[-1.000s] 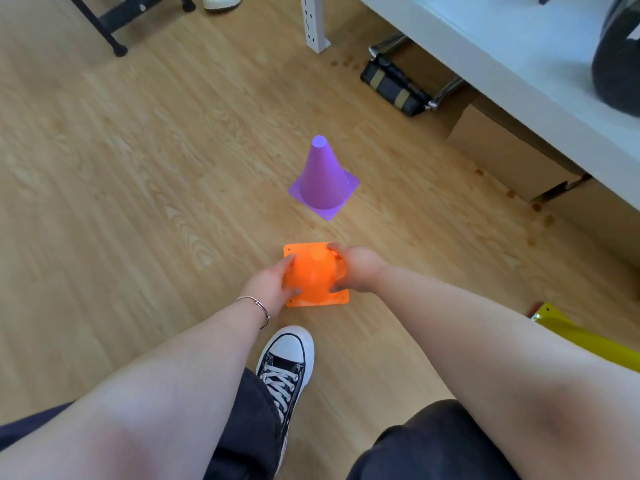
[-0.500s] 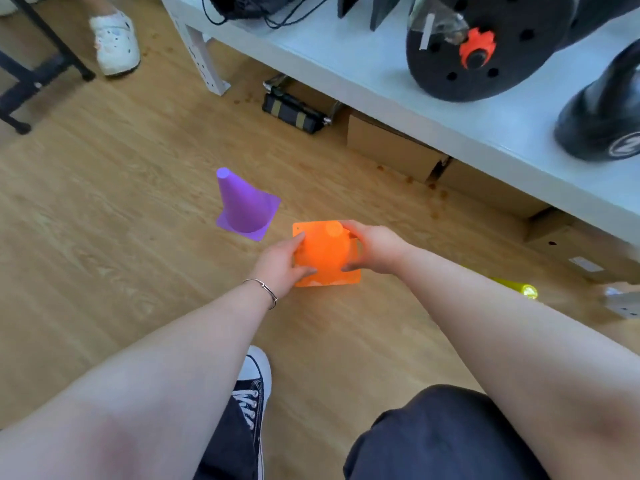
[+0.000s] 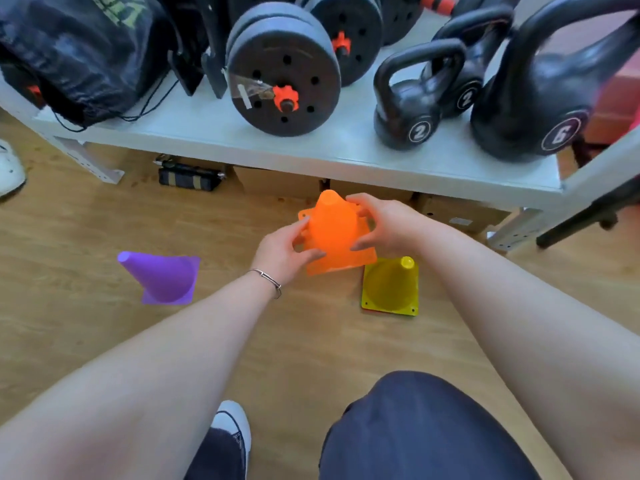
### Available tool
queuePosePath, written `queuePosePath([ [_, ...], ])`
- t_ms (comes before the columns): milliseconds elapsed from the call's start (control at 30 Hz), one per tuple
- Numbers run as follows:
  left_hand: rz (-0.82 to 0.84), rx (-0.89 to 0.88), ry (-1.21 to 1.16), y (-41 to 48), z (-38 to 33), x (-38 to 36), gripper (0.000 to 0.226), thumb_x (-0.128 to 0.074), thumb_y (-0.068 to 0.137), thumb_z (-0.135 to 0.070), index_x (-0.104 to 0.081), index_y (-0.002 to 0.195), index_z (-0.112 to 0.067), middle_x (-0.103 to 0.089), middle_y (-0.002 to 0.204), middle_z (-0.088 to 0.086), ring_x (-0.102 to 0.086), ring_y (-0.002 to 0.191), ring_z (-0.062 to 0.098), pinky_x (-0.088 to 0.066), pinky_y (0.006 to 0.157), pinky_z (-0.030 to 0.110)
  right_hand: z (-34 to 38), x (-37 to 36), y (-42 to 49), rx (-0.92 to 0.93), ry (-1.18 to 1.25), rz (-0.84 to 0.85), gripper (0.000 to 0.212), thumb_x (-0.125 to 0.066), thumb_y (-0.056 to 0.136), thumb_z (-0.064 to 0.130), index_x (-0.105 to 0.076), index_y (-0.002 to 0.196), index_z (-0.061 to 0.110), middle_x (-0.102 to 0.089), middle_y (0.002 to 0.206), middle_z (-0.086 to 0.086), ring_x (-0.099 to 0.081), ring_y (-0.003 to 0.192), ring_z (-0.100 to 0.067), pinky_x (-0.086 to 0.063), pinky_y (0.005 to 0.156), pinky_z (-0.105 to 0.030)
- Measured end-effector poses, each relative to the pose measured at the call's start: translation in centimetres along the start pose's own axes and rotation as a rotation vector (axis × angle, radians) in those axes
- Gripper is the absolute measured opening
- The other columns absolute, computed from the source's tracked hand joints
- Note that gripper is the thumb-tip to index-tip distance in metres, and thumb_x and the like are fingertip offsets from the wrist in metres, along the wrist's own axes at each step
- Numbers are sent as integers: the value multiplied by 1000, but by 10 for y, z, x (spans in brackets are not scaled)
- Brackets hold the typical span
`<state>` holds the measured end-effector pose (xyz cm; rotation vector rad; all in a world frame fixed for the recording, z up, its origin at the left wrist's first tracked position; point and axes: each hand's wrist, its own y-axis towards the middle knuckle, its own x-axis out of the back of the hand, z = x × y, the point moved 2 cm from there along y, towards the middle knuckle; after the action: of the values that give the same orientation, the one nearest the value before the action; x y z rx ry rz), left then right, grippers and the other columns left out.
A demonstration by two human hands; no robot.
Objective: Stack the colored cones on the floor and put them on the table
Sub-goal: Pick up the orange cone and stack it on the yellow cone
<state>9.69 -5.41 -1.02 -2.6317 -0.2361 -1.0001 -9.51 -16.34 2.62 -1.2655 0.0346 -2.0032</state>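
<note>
Three cones show: one orange cone (image 3: 334, 230), one purple cone (image 3: 162, 277) and one yellow cone (image 3: 391, 287). Three black kettlebells (image 3: 412, 98) stand on the desk (image 3: 214, 133), next to some black weight plates (image 3: 284, 71) and one dark bag (image 3: 79, 50). The orange cone is bright, with a flat square base and a round cut-off tip, and it is tilted so the tip points toward the desk. It is up off the floor (image 3: 69, 220), just in front of the desk edge and a bit above the yellow cone. The left hand (image 3: 280, 247) grips it from the left side with thumb and fingers curled on the base, and the right hand (image 3: 384, 223) grips it from the right side, fingers wrapped around its body. Both arms reach forward, and a thin bracelet (image 3: 268, 278) sits on the left wrist. The yellow cone stands upright on the floor, with a strip of red showing under its base. The purple cone stands on the floor, well apart to the left.
</note>
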Motion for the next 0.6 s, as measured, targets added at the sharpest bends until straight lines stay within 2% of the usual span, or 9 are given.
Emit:
queuePosePath([
  [133,106,-65,-66,12,-34,-30,78,-83,68,-38,-49,138,-32,-60,134,-6,-62,114,9,-50,100,37,-37,20,-29,-114,13,-16,96,-85,67,42,-30,145,38,-56,138,-1,-57,119,-25,-50,95,-42],
  [400,269,-98,-83,22,-62,-98,78,-82,68,-36,-47,138,-35,-57,136,-9,-61,114,9,-52,97,37,-103,6,-67,-278,83,-53,95,-85,69,40,-30,146,34,-56,139,-3,-57,118,-26,-52,94,-42],
  [600,308,-39,59,26,-42,-134,77,-77,69,-34,-45,139,-36,-59,134,-8,-62,112,17,-51,96,36,-126,-41,-59,-330,115,-80,94,-83,71,36,-30,149,35,-55,139,-3,-56,119,-27,-48,89,-34],
])
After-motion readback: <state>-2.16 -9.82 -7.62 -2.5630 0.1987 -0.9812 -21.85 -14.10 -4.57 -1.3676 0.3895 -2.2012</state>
